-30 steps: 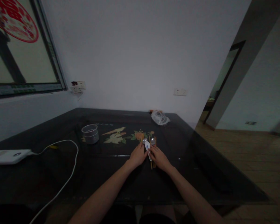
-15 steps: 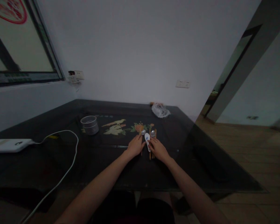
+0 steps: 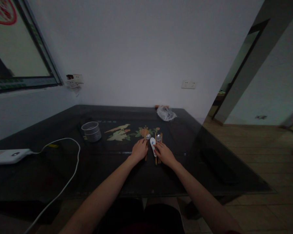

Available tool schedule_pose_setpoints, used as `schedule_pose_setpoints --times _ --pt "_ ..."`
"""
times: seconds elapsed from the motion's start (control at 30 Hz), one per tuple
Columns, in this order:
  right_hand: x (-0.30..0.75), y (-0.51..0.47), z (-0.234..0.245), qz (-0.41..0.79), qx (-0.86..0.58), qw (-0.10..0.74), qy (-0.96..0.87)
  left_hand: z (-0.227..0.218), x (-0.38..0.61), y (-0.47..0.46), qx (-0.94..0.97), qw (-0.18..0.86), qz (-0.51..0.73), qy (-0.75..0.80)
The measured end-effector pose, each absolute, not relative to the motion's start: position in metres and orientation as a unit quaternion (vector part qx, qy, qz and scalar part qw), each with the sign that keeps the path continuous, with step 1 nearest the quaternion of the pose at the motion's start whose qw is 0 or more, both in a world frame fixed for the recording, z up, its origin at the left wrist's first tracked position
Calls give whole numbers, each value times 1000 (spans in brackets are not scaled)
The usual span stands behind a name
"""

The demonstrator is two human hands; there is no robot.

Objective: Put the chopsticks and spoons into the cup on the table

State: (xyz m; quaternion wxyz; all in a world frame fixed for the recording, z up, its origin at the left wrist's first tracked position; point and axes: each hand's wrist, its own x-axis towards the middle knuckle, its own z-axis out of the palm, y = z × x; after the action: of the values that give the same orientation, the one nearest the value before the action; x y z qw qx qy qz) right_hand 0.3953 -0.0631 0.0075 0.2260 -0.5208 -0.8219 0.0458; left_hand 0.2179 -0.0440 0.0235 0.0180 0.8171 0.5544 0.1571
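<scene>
My left hand (image 3: 139, 150) rests on the dark tabletop with its fingers closed around the left pair of chopsticks (image 3: 146, 158). A metal spoon (image 3: 148, 136) lies at the top of that pair. In the middle sits a white soup spoon (image 3: 152, 141) with a blue mark, bowl pointing away from me. My right hand (image 3: 165, 154) lies over the right-hand chopsticks (image 3: 156, 160), fingers apart, with fingertips reaching the white spoon's handle. Beyond those fingers shows a second metal spoon (image 3: 158, 137). Parts of the chopsticks and spoon handles are hidden beneath both hands.
Left on the table (image 3: 107, 175) stands a clear round container (image 3: 91, 132). A white device (image 3: 9, 156) with a white cable (image 3: 77, 159) lies at the far left. Near the wall is a crumpled plastic bag (image 3: 166, 113). A dark flat object (image 3: 218, 165) lies at right.
My left hand has shifted slightly away from the white soup spoon, its thumb now drawn in. My right hand stays over the right-hand chopsticks. The whole view has shifted a little.
</scene>
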Motion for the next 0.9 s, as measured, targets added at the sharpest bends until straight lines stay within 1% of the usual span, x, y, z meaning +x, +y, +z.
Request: schedule_pose_setpoints --times 0.43,0.67,0.9 --pt "395 -63 7 51 -524 229 -819 20 219 -44 817 30 173 550" --pt "393 -67 11 43 -531 230 -815 40 213 -42 811 46 183 554" --pt "391 -70 17 31 -541 222 -811 55 197 -43 785 42 108 608"
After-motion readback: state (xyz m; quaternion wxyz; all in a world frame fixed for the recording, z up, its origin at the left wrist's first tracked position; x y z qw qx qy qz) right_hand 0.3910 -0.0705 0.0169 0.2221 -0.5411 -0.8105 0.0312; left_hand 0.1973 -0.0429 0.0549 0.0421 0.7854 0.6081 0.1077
